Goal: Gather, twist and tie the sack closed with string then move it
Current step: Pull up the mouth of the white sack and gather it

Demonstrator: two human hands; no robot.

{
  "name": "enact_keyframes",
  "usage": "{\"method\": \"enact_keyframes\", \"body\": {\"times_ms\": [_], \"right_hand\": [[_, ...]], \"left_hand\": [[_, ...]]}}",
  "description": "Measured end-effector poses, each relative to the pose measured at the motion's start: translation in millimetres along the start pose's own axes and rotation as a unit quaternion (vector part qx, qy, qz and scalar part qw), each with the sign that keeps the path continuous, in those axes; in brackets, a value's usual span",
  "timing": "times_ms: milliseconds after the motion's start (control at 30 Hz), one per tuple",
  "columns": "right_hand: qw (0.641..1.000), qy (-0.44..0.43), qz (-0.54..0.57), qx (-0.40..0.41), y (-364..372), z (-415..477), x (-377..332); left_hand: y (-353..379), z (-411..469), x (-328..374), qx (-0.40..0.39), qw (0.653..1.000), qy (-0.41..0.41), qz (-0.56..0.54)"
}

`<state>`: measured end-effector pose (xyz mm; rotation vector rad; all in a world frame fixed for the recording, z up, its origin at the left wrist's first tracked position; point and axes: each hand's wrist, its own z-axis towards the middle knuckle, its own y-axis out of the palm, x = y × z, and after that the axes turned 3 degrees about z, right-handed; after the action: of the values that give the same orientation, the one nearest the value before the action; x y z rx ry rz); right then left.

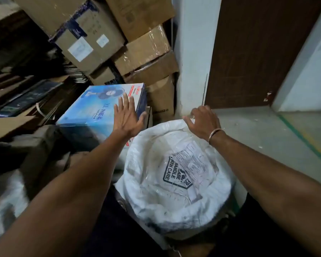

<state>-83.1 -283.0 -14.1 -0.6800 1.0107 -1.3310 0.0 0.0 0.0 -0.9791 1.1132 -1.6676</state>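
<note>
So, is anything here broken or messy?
Yes. The cardboard boxes by the wall are stacked crookedly, and one looks squashed. The brown door has a chipped spot near its bottom corner. The sack stands wide open, not tied, with the right hand gripping its far rim.

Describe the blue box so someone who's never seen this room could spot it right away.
Find the stack of brown cartons against the white wall. At its foot, left of the open white sack, sits the box, behind the open left hand. It alone is glossy blue with a fan pictured; its neighbours are plain brown.
</note>
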Motion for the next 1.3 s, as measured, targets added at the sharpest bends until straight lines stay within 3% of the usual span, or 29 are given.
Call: {"method": "enact_keyframes", "body": {"times_ms": [167,300,367,433,533,600,667,733,800,833,933,1000,1133,1233,1267,1300], "right_hand": [[0.996,0.038,0.033,-0.075,30,-19,17],[0.975,0.062,0.048,-0.207,49,-24,38],[0.969,0.066,0.048,-0.232,58,-28,45],[0.966,0.070,0.051,-0.243,63,-30,47],[0.973,0.067,0.065,-0.213,67,-31,47],[0.973,0.059,0.067,-0.214,69,-32,48],[0.967,0.056,0.055,-0.243,70,-32,47],[0.967,0.054,0.033,-0.248,70,-33,43],[0.974,0.052,0.011,-0.222,67,-33,32],[0.978,0.051,0.002,-0.204,65,-34,22],[0.989,0.024,0.038,-0.142,59,-42,-23],[0.981,0.007,0.106,-0.161,63,-47,-56],[0.941,-0.016,0.171,-0.293,76,-54,-109],[0.940,-0.058,0.171,-0.290,80,-61,-138],[0.936,-0.066,0.177,-0.298,82,-64,-144],[0.929,-0.070,0.179,-0.317,83,-65,-147]], "left_hand": [[46,-24,-13,-0.097,0.992,-0.068,-0.042],[67,-38,-26,-0.204,0.950,-0.170,-0.167],[73,-43,-28,-0.230,0.925,-0.215,-0.214],[77,-44,-28,-0.242,0.889,-0.274,-0.276],[72,-47,-29,-0.271,0.795,-0.362,-0.404],[71,-48,-34,-0.297,0.757,-0.382,-0.439],[69,-50,-37,-0.317,0.763,-0.375,-0.420],[68,-51,-40,-0.286,0.823,-0.352,-0.341],[64,-54,-40,-0.186,0.899,-0.322,-0.230],[61,-56,-39,-0.143,0.918,-0.316,-0.191],[58,-60,-36,-0.125,0.919,-0.323,-0.187],[56,-59,-35,-0.167,0.886,-0.340,-0.266],[45,-55,-41,-0.212,0.786,-0.389,-0.431],[23,-51,-37,-0.231,0.635,-0.413,-0.611],[18,-49,-38,-0.233,0.626,-0.398,-0.628],[20,-46,-42,-0.238,0.653,-0.382,-0.609]]}}
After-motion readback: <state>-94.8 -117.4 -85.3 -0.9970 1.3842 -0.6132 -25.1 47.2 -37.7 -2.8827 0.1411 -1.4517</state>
